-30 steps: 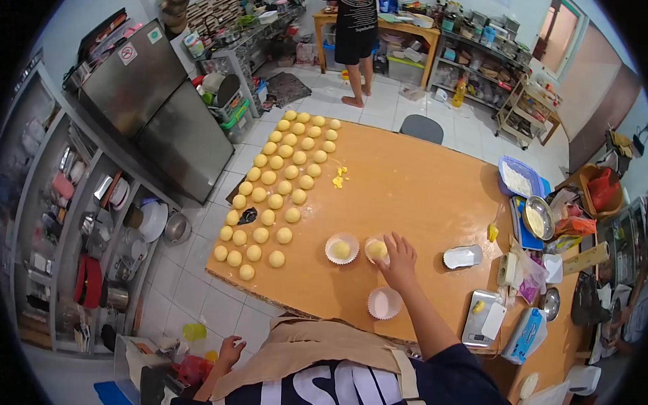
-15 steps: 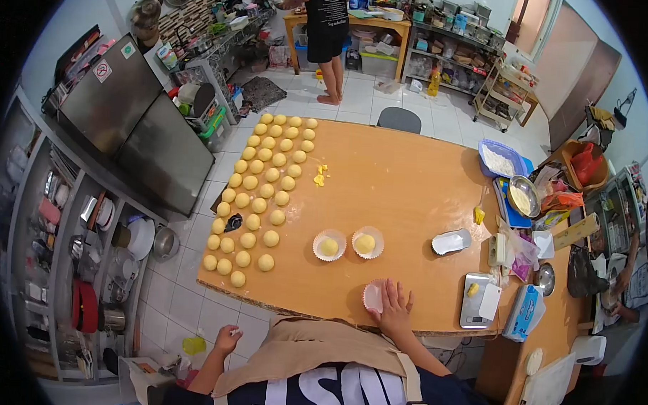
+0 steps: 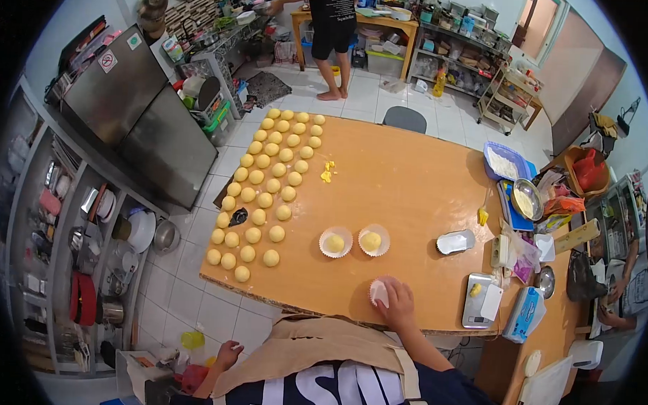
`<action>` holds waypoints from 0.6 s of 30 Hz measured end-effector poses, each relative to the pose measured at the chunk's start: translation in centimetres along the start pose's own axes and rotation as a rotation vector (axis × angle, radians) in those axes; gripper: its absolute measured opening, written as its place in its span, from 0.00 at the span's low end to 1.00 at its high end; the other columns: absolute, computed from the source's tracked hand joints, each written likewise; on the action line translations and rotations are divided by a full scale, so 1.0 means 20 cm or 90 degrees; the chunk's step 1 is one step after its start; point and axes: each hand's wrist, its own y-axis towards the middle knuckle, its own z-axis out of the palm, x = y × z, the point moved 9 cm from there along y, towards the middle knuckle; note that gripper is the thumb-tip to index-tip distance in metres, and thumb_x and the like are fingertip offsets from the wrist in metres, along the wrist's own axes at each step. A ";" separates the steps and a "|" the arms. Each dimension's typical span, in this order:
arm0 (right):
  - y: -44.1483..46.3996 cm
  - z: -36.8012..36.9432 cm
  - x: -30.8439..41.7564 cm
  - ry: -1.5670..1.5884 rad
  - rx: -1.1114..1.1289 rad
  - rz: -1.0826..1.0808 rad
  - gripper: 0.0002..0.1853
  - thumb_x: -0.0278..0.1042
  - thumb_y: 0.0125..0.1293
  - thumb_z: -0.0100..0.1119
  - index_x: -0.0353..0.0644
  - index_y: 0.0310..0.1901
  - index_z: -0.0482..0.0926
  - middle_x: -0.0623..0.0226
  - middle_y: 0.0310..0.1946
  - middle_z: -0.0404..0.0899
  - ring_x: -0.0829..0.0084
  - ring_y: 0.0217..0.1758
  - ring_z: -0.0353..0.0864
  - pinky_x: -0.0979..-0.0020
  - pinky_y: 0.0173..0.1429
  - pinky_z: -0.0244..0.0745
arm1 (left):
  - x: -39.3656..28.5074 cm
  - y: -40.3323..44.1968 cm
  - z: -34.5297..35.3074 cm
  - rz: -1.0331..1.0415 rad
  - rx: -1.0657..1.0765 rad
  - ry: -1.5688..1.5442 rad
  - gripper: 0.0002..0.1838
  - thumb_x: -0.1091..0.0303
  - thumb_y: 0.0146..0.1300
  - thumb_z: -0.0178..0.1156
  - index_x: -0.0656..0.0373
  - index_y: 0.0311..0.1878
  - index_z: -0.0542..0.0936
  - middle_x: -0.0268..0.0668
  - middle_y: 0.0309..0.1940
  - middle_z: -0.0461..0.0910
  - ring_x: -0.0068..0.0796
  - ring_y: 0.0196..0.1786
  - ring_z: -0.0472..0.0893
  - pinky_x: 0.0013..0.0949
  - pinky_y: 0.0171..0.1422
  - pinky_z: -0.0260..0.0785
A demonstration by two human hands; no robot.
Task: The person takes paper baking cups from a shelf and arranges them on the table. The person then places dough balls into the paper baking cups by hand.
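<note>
My right hand [image 3: 397, 305] is at the stack of paper cups [image 3: 381, 291] near the table's front edge, its fingers curled over the right side of the stack. Farther back, two paper cups stand side by side, each with a dough ball in it, one on the left [image 3: 335, 242] and one on the right [image 3: 374, 240]. Rows of yellow dough balls [image 3: 265, 200] cover the table's left side. My left hand [image 3: 229, 355] hangs beside the apron, off the table, fingers bent; whether it holds something small is unclear.
On the wooden table [image 3: 403, 184] are a metal mould [image 3: 455, 241], a scale [image 3: 480, 301], a blue basin [image 3: 502, 163] and a metal bowl [image 3: 527, 199]. A stool [image 3: 405, 119] stands behind. One person [image 3: 332, 38] stands at the back; another person's arm [image 3: 623, 284] shows at right.
My right hand has left the right-hand cup with its dough ball and come down to the cup stack, where its fingers have since curled. The person at the back has shifted an arm and feet.
</note>
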 end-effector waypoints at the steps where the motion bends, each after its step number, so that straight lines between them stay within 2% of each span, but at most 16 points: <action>1: 0.02 -0.04 0.01 0.022 -0.021 0.015 0.33 0.49 0.58 0.62 0.40 0.62 0.69 0.55 0.60 0.69 0.56 0.66 0.65 0.53 0.73 0.49 | -0.02 -0.06 -0.02 0.005 -0.016 0.108 0.24 0.54 0.57 0.65 0.65 0.49 0.79 0.52 0.48 0.78 0.47 0.54 0.77 0.41 0.58 0.70; 3: 0.02 -0.03 0.00 -0.091 -0.019 0.017 0.34 0.50 0.58 0.61 0.39 0.63 0.68 0.56 0.62 0.67 0.55 0.68 0.62 0.52 0.73 0.48 | -0.18 -0.21 -0.03 0.019 -0.050 0.322 0.25 0.55 0.58 0.65 0.66 0.50 0.78 0.52 0.49 0.79 0.48 0.54 0.77 0.41 0.58 0.70; 7: -0.02 0.04 -0.04 -0.199 0.012 0.041 0.35 0.50 0.58 0.60 0.41 0.64 0.67 0.60 0.65 0.65 0.58 0.71 0.58 0.52 0.74 0.45 | -0.27 -0.26 -0.02 0.017 -0.087 0.254 0.24 0.55 0.57 0.65 0.66 0.49 0.79 0.52 0.47 0.80 0.47 0.51 0.79 0.40 0.57 0.71; 10: -0.03 0.03 -0.01 -0.222 -0.031 -0.008 0.33 0.48 0.57 0.61 0.43 0.63 0.70 0.64 0.64 0.67 0.61 0.70 0.61 0.52 0.74 0.45 | -0.50 -0.34 0.03 0.021 -0.088 0.214 0.24 0.54 0.57 0.65 0.65 0.48 0.80 0.52 0.45 0.80 0.46 0.49 0.80 0.40 0.55 0.72; 13: -0.01 -0.03 0.05 -0.229 -0.050 -0.056 0.25 0.44 0.56 0.61 0.45 0.55 0.76 0.68 0.59 0.73 0.64 0.65 0.68 0.52 0.73 0.46 | -0.54 -0.29 0.10 0.049 -0.073 0.199 0.24 0.54 0.57 0.66 0.64 0.48 0.80 0.51 0.45 0.81 0.45 0.47 0.80 0.40 0.53 0.72; 16: 0.06 -0.09 0.09 -0.161 -0.056 -0.058 0.16 0.37 0.57 0.60 0.44 0.47 0.77 0.68 0.48 0.78 0.66 0.56 0.75 0.52 0.68 0.56 | -0.55 -0.25 0.13 0.068 -0.064 0.186 0.24 0.54 0.56 0.66 0.64 0.48 0.80 0.50 0.44 0.81 0.44 0.45 0.80 0.40 0.52 0.72; 18: 0.13 -0.07 0.05 -0.125 -0.034 -0.044 0.11 0.32 0.55 0.61 0.45 0.41 0.76 0.65 0.41 0.79 0.63 0.49 0.76 0.54 0.64 0.61 | -0.52 -0.22 0.14 0.070 -0.063 0.179 0.24 0.54 0.56 0.66 0.64 0.48 0.80 0.50 0.44 0.81 0.43 0.44 0.80 0.40 0.51 0.73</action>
